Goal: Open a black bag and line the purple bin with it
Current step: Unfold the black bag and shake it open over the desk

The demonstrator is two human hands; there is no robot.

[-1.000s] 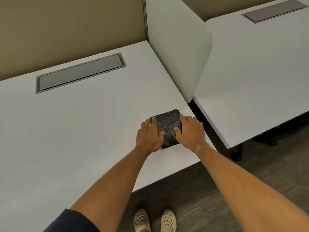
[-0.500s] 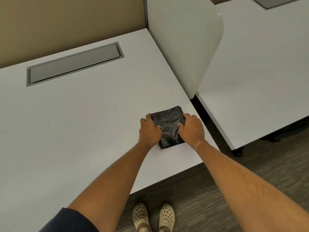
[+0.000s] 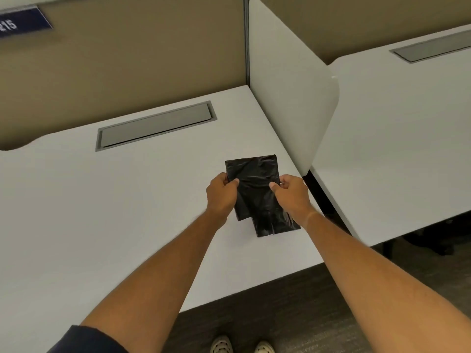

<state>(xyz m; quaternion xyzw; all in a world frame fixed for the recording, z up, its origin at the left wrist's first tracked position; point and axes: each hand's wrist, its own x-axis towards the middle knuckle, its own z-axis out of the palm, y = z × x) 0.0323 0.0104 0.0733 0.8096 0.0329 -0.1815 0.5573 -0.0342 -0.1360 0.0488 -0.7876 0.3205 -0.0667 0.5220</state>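
I have the black bag [image 3: 257, 192] pinched on both sides: my left hand [image 3: 221, 193] clamps its left edge between thumb and fingers, and my right hand [image 3: 290, 193] does the same on its right edge. The bag is still mostly folded, a flat dark rectangle with one lower flap hanging down past my wrists, and I hold it above the near right corner of the white desk [image 3: 107, 212]. Whether its bottom edge touches the desktop I cannot tell. Behind my hands, set into the desk, lies a long grey cable hatch [image 3: 155, 126], well clear of the bag. Just to the right of my right hand stands a white divider panel [image 3: 288, 98] with a rounded corner, walling this desk off from the neighbouring white desk [image 3: 397, 138], which has its own grey hatch [image 3: 433, 47]. A tan partition wall [image 3: 127, 62] rises behind, carrying a dark blue number plate [image 3: 23, 22]. Below the desk edge I see carpet [image 3: 293, 309] and the toes of my pale shoes [image 3: 242, 345]. The purple bin is nowhere in my view.
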